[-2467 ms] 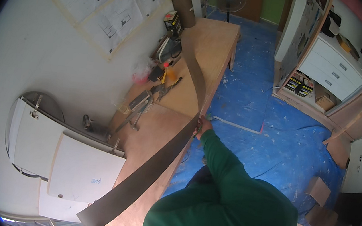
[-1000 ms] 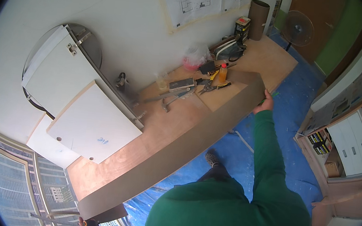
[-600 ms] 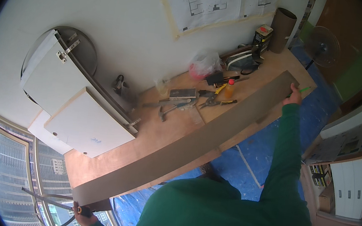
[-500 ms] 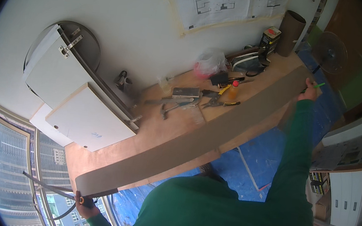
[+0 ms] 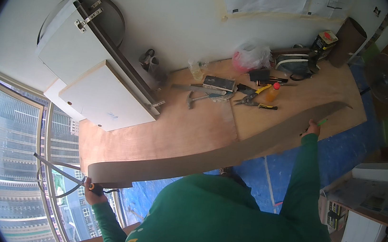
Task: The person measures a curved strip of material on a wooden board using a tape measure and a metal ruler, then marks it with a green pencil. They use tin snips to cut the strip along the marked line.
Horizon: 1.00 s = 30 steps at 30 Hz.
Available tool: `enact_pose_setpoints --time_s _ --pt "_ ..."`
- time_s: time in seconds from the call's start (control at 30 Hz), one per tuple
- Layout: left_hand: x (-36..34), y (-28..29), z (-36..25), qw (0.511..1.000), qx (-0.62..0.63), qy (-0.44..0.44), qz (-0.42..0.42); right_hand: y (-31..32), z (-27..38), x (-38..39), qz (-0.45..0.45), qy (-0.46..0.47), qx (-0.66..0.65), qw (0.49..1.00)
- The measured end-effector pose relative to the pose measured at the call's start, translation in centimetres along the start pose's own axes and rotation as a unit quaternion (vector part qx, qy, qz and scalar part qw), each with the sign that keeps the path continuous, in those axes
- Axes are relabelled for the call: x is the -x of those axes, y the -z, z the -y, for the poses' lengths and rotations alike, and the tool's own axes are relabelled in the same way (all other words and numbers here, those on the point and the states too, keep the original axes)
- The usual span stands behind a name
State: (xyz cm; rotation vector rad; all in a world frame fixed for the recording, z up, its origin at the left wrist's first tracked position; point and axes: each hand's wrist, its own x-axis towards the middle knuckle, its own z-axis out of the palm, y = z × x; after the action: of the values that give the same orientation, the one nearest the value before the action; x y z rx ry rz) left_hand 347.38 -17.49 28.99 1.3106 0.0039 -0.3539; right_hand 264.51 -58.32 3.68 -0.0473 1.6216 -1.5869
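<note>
A long, flexible brown strip [image 5: 189, 161] of sheet material spans the plywood worktop, its far right end curling and twisted. At its near left end, my left hand [image 5: 94, 193] is closed around a black-and-orange tool [image 5: 96, 189] that looks like a tape measure; its fingertips are by the strip's corner. Toward the strip's right part, my right hand [image 5: 313, 129] is closed at the near edge, with a slim green pen [image 5: 322, 122] sticking out of it. Fingers under the strip are hidden.
On the plywood table [image 5: 192, 135] lie a hammer [image 5: 195, 98], yellow-handled snips [image 5: 254, 97], an orange bottle [image 5: 272, 92] and a plastic bag [image 5: 251, 57]. White panels [image 5: 110, 97] lean at the left wall. A fan [image 5: 383, 78] stands right; blue sheeting [image 5: 263, 181] covers the floor.
My right hand has moved left and nearer along the strip, whose right end now curls beyond it. My left hand stays at the left end. The view has shifted a little.
</note>
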Motion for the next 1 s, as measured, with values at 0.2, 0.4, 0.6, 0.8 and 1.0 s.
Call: enact_pose_setpoints --time_s 0.2,0.4,0.6,0.8,1.0 --pt "0.2 2.2 -1.4 0.999 -0.026 -0.036 -0.023 -0.6 -9.1 2.7 -0.045 -0.130 0.025 0.990" --pt "-1.3 3.6 -3.9 0.993 -0.072 -0.096 -0.017 -2.2 -12.9 1.3 -0.040 -0.159 0.192 0.968" --pt "-1.4 -3.1 -2.9 0.979 -0.156 -0.132 0.020 2.8 -16.0 -11.4 0.079 -0.026 0.546 0.833" --pt "-3.5 -3.7 -6.5 0.925 -0.285 -0.234 0.089 0.1 -20.2 1.0 0.119 0.096 0.510 0.847" --pt "-10.7 -0.5 1.2 0.947 -0.282 -0.116 0.100 -1.2 -19.6 10.9 0.257 0.125 0.543 0.790"
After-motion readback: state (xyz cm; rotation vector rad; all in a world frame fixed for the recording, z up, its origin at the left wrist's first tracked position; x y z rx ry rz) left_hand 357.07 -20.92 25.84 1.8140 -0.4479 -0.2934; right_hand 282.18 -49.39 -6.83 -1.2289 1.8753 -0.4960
